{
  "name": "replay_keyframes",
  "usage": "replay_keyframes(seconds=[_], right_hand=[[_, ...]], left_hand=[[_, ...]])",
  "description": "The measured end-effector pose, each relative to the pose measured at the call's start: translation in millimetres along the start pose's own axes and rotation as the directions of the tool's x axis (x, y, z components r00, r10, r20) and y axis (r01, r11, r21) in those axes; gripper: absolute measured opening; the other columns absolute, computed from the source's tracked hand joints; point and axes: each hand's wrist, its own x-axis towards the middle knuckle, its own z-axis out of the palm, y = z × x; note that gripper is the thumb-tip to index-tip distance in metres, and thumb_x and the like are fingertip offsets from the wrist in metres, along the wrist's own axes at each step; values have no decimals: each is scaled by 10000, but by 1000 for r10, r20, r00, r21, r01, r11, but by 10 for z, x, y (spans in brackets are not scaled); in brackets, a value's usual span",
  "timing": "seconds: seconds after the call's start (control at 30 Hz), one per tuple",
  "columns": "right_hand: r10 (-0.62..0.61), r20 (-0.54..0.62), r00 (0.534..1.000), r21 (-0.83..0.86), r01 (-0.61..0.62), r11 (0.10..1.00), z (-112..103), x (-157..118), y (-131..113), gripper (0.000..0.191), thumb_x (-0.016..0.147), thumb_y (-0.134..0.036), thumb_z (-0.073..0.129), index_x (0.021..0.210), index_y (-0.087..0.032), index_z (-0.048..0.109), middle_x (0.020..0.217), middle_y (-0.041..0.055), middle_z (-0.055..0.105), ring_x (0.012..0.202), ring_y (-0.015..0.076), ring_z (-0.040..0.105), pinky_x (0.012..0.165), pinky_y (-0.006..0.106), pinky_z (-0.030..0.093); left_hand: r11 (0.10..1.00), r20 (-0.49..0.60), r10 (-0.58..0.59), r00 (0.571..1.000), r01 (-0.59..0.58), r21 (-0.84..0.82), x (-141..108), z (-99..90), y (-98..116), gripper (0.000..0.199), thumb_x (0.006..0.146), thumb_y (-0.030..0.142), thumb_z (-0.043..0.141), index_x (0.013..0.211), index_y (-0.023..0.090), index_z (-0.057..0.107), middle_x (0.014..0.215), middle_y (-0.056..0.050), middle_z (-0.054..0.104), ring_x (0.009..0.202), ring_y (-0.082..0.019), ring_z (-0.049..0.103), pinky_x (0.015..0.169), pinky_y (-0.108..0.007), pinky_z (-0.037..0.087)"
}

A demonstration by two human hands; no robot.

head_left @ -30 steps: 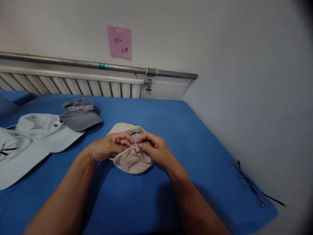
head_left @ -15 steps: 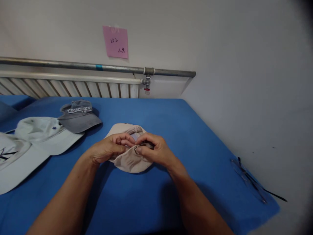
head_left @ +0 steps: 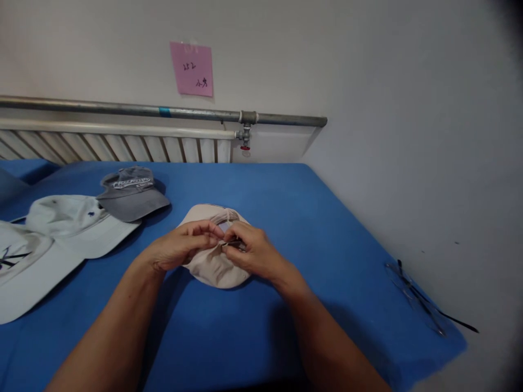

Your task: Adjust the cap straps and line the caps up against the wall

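A beige baseball cap (head_left: 218, 269) lies on the blue cover in front of me, its inside partly showing and its brim pointing away. My left hand (head_left: 183, 242) pinches the cap's rim from the left, thumb and fingers close together. From the right, my right hand (head_left: 253, 247) pinches the strap part at the cap's opening, with a dark bit showing between thumb and fingers. The two sets of fingertips almost meet over the opening. Just what lies between them is partly hidden.
On the left lie a grey cap (head_left: 133, 198), a pale mint cap (head_left: 69, 218) and a white cap (head_left: 28, 267), overlapping. Eyeglasses (head_left: 417, 296) rest at the bed's right edge. Behind the blue cover (head_left: 269, 185) stand a radiator (head_left: 155, 148) and a metal pipe (head_left: 122, 109).
My right hand has shifted slightly left, bringing its fingertips nearer my left hand's. A metal buckle visible earlier at the right fingertips is now mostly covered. The cap stays put.
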Motion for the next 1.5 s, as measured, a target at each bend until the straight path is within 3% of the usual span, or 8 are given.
replay_keyframes(seconds=[0.1,0.27,0.43,0.5,0.6,0.87,1.1,1.5], right_hand=[[23,-73,997,30,-21,999,17,-6,38,126,735,-95,575,783,-211,560,767,-32,592,696,115,533,681,245,434],[-21,-86,996,-86,14,996,33,-20,66,71,824,-156,559,776,-208,551,775,-9,580,708,130,526,696,268,431],[92,-41,995,86,-88,992,-2,-15,62,41,822,-236,621,797,-208,604,795,-3,603,746,142,549,722,283,444],[201,5,979,252,-196,947,-34,-20,59,57,790,-246,649,831,-209,637,790,-13,614,728,134,555,694,271,449],[292,73,954,389,-297,872,-56,-35,52,83,760,-217,650,842,-206,659,755,-27,620,687,118,552,661,255,448],[195,-51,979,252,-177,951,2,-44,29,223,778,-144,570,955,-221,682,893,-11,689,809,130,622,748,264,469],[86,-79,993,38,-83,996,-51,-48,-20,254,780,-100,537,953,-215,683,948,5,712,838,135,632,790,266,472],[227,-67,972,204,-210,956,-51,-53,5,248,772,-168,625,1006,-231,678,949,1,697,836,140,618,763,278,476]], left_hand=[[998,-66,-62,996,61,-27,-16,-2,21,208,690,251,758,880,195,696,599,38,560,453,-65,442,415,-185,294],[994,-65,-111,992,110,-19,-18,-18,-8,269,693,261,761,933,200,658,500,98,383,364,-27,270,366,-169,149],[998,-5,-55,998,56,21,25,-41,-65,366,633,181,805,963,174,647,788,5,648,645,-93,580,595,-202,447],[999,6,-31,1000,31,21,34,-48,-66,398,600,147,814,960,171,647,849,-8,671,772,-122,617,744,-248,476],[997,-13,-26,1000,26,71,33,-42,-51,375,607,152,795,950,171,646,811,10,655,743,-112,599,739,-253,462],[991,-56,14,998,-6,134,16,16,-16,359,591,156,774,905,176,600,789,29,639,722,-115,592,718,-260,455],[1000,-117,-21,993,18,-26,-22,-34,-2,281,644,196,733,908,163,645,750,8,646,625,-98,575,571,-205,422],[998,-65,20,998,-24,-63,5,-82,-44,378,592,209,870,900,147,659,741,-14,694,587,-105,626,562,-201,474]])
